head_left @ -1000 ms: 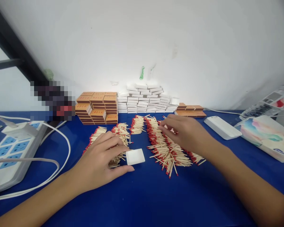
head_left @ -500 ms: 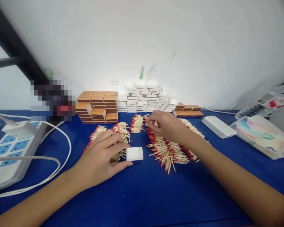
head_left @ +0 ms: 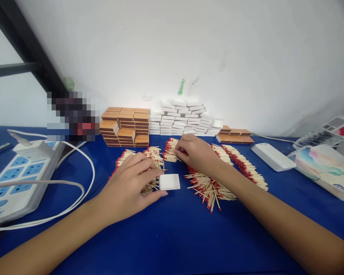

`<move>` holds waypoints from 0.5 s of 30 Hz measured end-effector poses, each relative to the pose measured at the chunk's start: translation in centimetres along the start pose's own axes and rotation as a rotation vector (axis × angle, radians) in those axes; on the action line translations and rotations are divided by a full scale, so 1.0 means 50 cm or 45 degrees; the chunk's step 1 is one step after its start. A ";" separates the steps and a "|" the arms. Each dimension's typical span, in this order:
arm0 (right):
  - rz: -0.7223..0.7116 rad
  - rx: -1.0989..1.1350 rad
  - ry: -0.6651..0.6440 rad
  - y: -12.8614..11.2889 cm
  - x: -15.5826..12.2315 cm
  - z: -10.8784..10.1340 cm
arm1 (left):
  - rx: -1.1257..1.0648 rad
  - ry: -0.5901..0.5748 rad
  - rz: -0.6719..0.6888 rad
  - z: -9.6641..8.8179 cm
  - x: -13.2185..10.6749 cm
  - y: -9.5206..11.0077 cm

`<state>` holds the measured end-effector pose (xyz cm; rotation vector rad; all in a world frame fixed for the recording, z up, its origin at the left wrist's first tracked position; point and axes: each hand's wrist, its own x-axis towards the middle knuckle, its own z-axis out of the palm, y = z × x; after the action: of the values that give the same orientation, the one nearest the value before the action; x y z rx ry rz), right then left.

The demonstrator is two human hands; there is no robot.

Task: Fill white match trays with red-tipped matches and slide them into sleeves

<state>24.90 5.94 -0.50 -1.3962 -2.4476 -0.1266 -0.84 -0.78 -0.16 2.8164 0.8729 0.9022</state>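
Observation:
My left hand (head_left: 136, 179) has its thumb and fingers around the left end of a small white matchbox tray (head_left: 170, 182) on the blue table. The tray's inside looks empty. My right hand (head_left: 196, 151) is pinched at the right edge of a small heap of matches (head_left: 169, 150); whatever lies between its fingertips is hidden. Beneath and beside the right wrist spreads a larger pile of red-tipped matches (head_left: 209, 187), with another row of matches (head_left: 246, 166) farther right. More matches (head_left: 153, 154) lie behind my left hand, partly covered by it.
Orange matchboxes (head_left: 126, 128) are stacked at the back left, with white trays (head_left: 180, 118) beside them against the wall. More orange matchboxes (head_left: 235, 137) sit to the right. A power strip (head_left: 20, 175) with white cables is at left; a white device (head_left: 272, 156) and tissue pack (head_left: 323, 170) are at right.
The view has shifted, so the scene sits farther right. Relative to the matches, my right hand has moved left toward the small heap. My left hand still holds the tray in place.

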 end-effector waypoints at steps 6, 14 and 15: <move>0.011 0.057 -0.050 0.001 -0.003 0.009 | 0.001 -0.014 -0.020 0.000 -0.002 -0.001; -0.019 0.095 -0.064 0.009 -0.002 0.013 | 0.012 -0.017 -0.030 0.001 0.003 -0.005; -0.017 0.093 -0.067 0.009 -0.003 0.010 | 0.017 -0.015 -0.034 0.000 0.004 -0.005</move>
<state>25.22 6.16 -1.02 -1.3687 -2.4783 -0.0033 -0.83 -0.46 -0.14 2.8115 0.9159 0.8788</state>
